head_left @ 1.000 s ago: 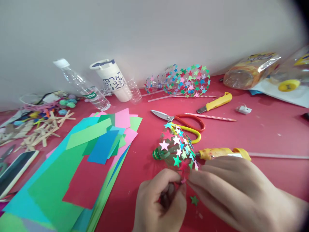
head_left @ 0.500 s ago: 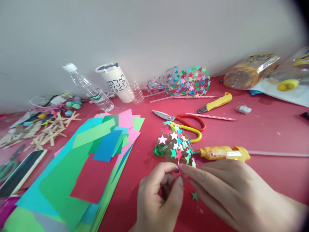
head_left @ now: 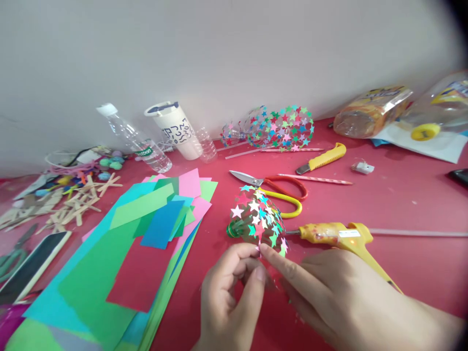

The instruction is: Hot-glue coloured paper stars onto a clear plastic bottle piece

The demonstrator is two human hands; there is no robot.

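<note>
A clear bottle top (head_left: 239, 226) with a green neck ring lies on its side, its wall covered with small coloured stars. My left hand (head_left: 234, 292) curls around its near lower edge, and the thumb and index finger sit close together there. Part of that edge is hidden by my fingers. With its index finger stretched out, my right hand (head_left: 325, 287) presses a small pink star (head_left: 259, 245) against the wall, beside the left fingertip. The tip of a yellow glue gun (head_left: 329, 234) reaches close to the bottle's right side. Scissors (head_left: 278, 187) lie just behind it.
Coloured paper sheets (head_left: 106, 273) are stacked at the left, past them wooden sticks (head_left: 82, 204) and a phone (head_left: 36, 263). Along the wall stand a water bottle (head_left: 135, 141), a cup (head_left: 175, 129) and a star-covered bottle (head_left: 281, 129). A cutter (head_left: 325, 158) lies behind the scissors.
The bottle top and both hands have shifted slightly left in view. My right hand now covers the loose green star on the table, and more of the glue gun's handle shows.
</note>
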